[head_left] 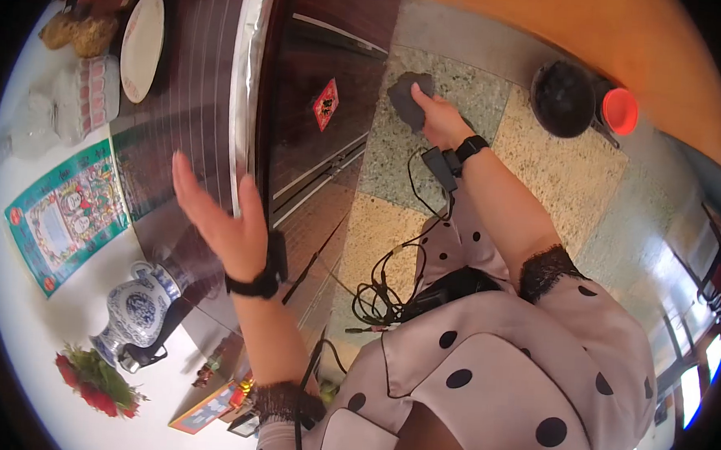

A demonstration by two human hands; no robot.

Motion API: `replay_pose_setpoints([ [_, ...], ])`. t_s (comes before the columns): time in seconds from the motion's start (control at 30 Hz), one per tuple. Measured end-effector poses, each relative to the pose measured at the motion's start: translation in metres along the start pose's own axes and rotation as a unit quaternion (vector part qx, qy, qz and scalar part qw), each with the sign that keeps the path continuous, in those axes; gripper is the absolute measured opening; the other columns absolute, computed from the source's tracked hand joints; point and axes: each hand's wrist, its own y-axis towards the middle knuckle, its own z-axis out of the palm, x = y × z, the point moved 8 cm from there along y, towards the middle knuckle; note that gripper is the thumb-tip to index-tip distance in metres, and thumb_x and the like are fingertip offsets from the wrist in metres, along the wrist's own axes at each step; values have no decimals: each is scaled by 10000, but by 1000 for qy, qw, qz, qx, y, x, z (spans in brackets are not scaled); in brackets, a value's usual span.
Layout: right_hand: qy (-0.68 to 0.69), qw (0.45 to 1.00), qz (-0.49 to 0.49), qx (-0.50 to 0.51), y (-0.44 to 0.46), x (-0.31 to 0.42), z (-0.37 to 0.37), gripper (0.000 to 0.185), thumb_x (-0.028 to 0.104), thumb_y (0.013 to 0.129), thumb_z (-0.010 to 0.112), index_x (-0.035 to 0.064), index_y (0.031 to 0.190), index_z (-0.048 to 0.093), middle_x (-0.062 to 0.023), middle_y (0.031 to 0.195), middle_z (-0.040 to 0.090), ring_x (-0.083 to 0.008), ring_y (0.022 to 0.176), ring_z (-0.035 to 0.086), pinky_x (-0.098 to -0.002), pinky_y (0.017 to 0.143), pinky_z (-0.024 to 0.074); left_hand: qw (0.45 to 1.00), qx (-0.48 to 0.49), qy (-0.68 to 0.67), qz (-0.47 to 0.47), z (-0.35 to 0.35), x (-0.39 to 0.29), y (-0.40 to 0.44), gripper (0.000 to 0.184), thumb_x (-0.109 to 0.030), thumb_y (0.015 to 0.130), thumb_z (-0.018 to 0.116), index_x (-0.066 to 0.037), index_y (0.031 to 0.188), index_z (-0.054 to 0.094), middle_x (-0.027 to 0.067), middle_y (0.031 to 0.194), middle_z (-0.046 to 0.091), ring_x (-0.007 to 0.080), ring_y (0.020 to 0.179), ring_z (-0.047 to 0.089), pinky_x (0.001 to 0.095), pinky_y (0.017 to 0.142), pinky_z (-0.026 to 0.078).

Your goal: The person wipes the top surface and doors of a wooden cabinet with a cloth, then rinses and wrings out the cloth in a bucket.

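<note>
My right hand [443,119] is closed on a dark grey cloth [408,99], which hangs bunched beyond my thumb over the speckled floor tiles. Beside it stands the dark glossy front of a cabinet [308,128], bearing a red diamond-shaped sticker [325,105]. My left hand [226,218] holds nothing; its thumb is spread from the fingers. It is near the cabinet's dark striped top [201,78] and the pale edge strip [251,64]; whether it touches them I cannot tell. Each wrist wears a black band with a device.
On the cabinet top are a white oval plate [143,46], a blue-and-white vase [138,307], and red flowers [95,382]. A colourful poster [72,214] is behind. Black cables [381,295] dangle at my waist. A black pan [563,97] and red container [620,111] stand at right.
</note>
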Motion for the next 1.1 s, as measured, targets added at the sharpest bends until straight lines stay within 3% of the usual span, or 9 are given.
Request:
replay_pose_setpoints([
  [0.07,-30,990,-96,99,2,19,30,1064,594,836,601,-5,1483,7,-247,1532,99,-309,1417,157,-366,1127,179,998,8,47,-32,-16,10,-24,666,-139,875,612,34,1422,275,222,1451,309,341,1339,316,432,1107,236],
  [0.1,-108,988,-106,8,10,24,31,883,554,861,597,-23,1441,264,-238,1429,365,-277,1301,378,-347,1060,306,997,9,49,-65,-17,21,-40,643,-187,898,587,26,1424,286,230,1456,305,361,1332,327,441,1092,255],
  [0.13,-113,987,-115,15,8,36,46,883,554,861,597,-23,1441,264,-238,1429,365,-277,1301,378,-347,1060,306,997,-2,50,-66,-17,30,-55,643,-187,898,587,26,1424,286,230,1456,305,361,1332,327,441,1092,255],
  [0.2,-227,944,-223,86,3,69,85,636,498,897,583,-39,1232,518,-156,1157,612,-223,1027,556,-337,905,430,973,10,218,-75,1,49,-82,604,-298,939,532,9,1416,323,224,1442,340,389,1314,345,458,1069,287],
  [0.23,-173,900,-393,75,15,84,100,496,445,909,589,-49,869,586,-116,803,639,-217,704,543,-357,684,459,957,-14,286,-39,8,42,-82,602,-360,953,487,6,1408,341,219,1429,367,397,1301,360,463,1060,298],
  [0.43,-308,720,-615,89,39,122,161,543,408,870,641,-34,623,446,-219,643,459,-383,579,471,-444,558,403,897,-173,408,0,17,38,-86,665,-499,976,352,29,1379,385,202,1353,480,378,1239,456,448,1033,337],
  [0.67,-273,661,-694,84,120,80,134,417,283,862,666,-16,639,478,-193,634,490,-392,618,510,-449,574,416,847,-201,491,22,23,42,-98,626,-485,999,249,-31,1418,352,126,1323,542,317,1229,499,401,955,441],
  [0.73,-304,640,-703,55,146,61,118,203,232,905,601,44,972,641,-174,858,640,-386,775,587,-398,684,470,842,-207,499,6,25,41,-97,581,-452,1007,246,-45,1387,413,181,1268,570,303,1161,563,381,889,494],
  [1.1,-331,651,-683,18,205,24,83,127,125,868,602,33,949,635,-205,877,641,-404,810,596,-422,707,478,821,-174,544,-12,10,53,-106,519,-381,1007,302,-31,1358,457,174,1326,522,316,1226,506,378,975,436],
])
